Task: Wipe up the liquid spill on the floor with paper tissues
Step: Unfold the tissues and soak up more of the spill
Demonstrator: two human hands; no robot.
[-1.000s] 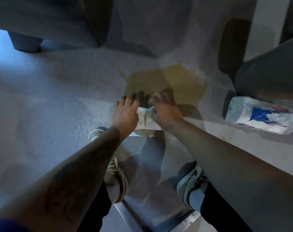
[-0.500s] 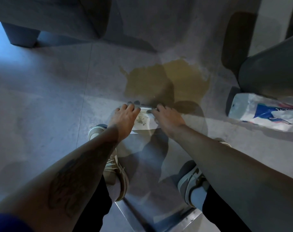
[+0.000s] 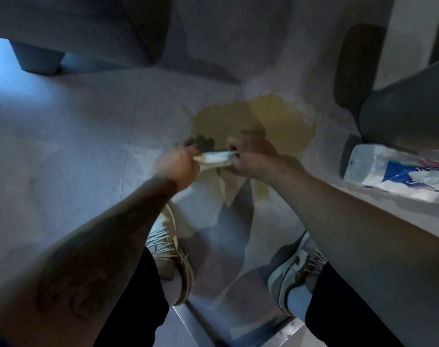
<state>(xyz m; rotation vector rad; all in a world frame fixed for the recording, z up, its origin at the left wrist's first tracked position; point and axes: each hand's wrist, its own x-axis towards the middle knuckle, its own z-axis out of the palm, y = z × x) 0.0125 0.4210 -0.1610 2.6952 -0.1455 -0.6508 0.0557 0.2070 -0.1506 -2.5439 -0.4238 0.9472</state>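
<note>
Both hands are out in front of me, low over the floor, and the paper tissue is stretched between them. It's bunched into a short white roll, and its long axis runs side to side, one end pointing left into my left hand, the other right into my right hand. My left fingers are curled tight round their end, fist-like. My right thumb and fingers pinch the other end. Nothing is spread or flat. I can't tell whether the tissue touches the tile.

The tissue sits at the near edge of the spill, a yellow-brown puddle spreading away from me, with a thin tongue running back towards my right side. My hands' shadows fall across the puddle's near part.

My left shoe and right shoe are planted just behind the hands, apart. A grey furniture leg stands well off at far left. A dark rounded grey body crowds in from the right, near the puddle's edge. I can't see into it.

Just beside it, the tissue pack lies on its side on the floor, a white plastic wrapper with blue and red print and white tissue showing through it.
</note>
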